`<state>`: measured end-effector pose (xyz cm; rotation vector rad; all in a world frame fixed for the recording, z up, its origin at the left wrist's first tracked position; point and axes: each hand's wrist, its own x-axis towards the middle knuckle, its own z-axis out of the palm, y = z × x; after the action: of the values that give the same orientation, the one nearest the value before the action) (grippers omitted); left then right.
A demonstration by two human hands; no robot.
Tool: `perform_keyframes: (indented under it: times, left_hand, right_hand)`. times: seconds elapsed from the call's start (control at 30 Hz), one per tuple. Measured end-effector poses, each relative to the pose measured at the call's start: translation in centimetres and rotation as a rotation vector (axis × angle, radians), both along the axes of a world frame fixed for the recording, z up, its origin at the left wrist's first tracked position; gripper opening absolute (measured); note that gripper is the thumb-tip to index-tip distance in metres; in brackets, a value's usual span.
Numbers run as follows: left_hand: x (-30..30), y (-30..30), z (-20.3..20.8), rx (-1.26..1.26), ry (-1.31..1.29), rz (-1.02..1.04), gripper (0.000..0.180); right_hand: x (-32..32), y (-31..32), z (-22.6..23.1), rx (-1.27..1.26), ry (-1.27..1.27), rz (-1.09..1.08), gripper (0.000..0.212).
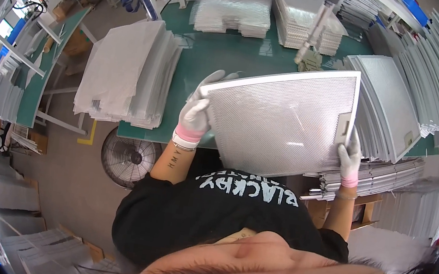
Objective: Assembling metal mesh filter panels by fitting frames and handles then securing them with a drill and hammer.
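My two gloved hands hold a rectangular metal mesh filter panel (282,123) with a pale frame, tilted up in front of my chest. My left hand (195,116), in a white glove with a pink cuff, is closed on its left edge near the upper corner. On the right edge, my right hand (349,158) grips beside a small rectangular latch or handle recess (342,128). Some fingertips of both hands are hidden by the panel. Below it lies the near edge of the green-topped bench (203,51).
A paper-covered stack of panels (115,65) stands at the bench's left. More mesh stacks (233,8) line the back, and framed panels (386,92) lean at right. A grey metal arm (313,35) rises behind the held panel. A floor fan (130,158) sits lower left.
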<state>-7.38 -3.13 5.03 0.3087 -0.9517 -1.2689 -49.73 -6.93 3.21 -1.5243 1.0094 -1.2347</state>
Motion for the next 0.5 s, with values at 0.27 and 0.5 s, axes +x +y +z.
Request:
perform_keyframes:
  times: [0.27, 0.5]
  left_hand:
    - [1.7, 0.5, 5.5, -0.46, -0.311, 0.135, 0.012]
    - [-0.1, 2.7, 8.6, -0.721, -0.976, 0.806, 0.018]
  right_hand:
    - [8.8, -5.7, -3.9, -0.166, 0.422, 0.006, 0.072]
    - [6.7, -3.1, -5.1, -0.202, 1.385, -0.268, 0.064]
